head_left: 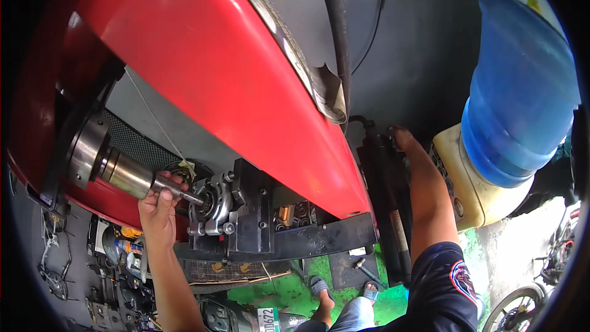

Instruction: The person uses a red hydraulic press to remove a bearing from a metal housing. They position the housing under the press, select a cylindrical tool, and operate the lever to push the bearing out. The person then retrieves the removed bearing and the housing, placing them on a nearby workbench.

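Left fingers grip a rod (lettered plate below)

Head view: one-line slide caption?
Left hand holds a steel rod between metal ram and bolted clamp; right hand is near the black cylinder.

A white plate near 6 o'clock, among dark vehicle parts, carries a readable row of large dark characters, digits included. At 4 o'clock, a round emblem edged in red and white marks the dark sleeve; any lettering on it is too small to read.
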Available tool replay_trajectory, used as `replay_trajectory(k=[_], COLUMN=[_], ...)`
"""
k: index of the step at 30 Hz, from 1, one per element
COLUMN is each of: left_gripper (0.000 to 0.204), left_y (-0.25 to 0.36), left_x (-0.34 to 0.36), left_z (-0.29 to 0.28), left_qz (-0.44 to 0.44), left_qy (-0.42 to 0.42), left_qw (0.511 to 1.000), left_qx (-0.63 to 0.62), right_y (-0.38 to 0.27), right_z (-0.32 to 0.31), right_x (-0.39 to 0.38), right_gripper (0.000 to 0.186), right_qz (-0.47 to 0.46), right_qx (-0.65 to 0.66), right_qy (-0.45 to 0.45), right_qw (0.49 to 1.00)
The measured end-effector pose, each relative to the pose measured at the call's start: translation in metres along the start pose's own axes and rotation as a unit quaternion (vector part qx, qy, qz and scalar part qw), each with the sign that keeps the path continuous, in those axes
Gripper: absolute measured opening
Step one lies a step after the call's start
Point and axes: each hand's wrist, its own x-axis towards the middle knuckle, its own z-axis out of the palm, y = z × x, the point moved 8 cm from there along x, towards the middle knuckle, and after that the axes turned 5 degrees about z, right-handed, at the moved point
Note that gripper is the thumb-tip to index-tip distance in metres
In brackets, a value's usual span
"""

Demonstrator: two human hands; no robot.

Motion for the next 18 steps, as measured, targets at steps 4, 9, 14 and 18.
replay_trajectory(k=[4, 9, 14, 18], left_gripper=[0.04, 0.045, 0.046, 0.044], left_y=[0.005, 0.002, 0.005, 0.01], left_x=[0.001, 0.005, -0.007, -0.009], left_z=[0.006, 0.004, -0.003, -0.003], left_qz=[0.003, 0.006, -0.002, -0.005], left_qy=[-0.007, -0.005, 0.005, 0.007], left_qw=[1.0, 1.0, 1.0, 0.999], left_qx=[-0.004, -0.002, 0.018, 0.03], right_y=[0.009, -0.001, -0.025, -0.01], right_z=[-0.002, -0.013, 0.013, 0.029], right_x=[0.004, 0.009, -0.006, 0.021], right_gripper=[0.05, 0.058, 0.054, 0.053], right_qz=[0.031, -0.08, 0.009, 0.01], right_qx=[0.033, -0.152, -0.272, -0.317], right_qy=[-0.051, 0.095, 0.102, 0.076], right_qw=[0.998, 0.981, 0.957, 0.945])
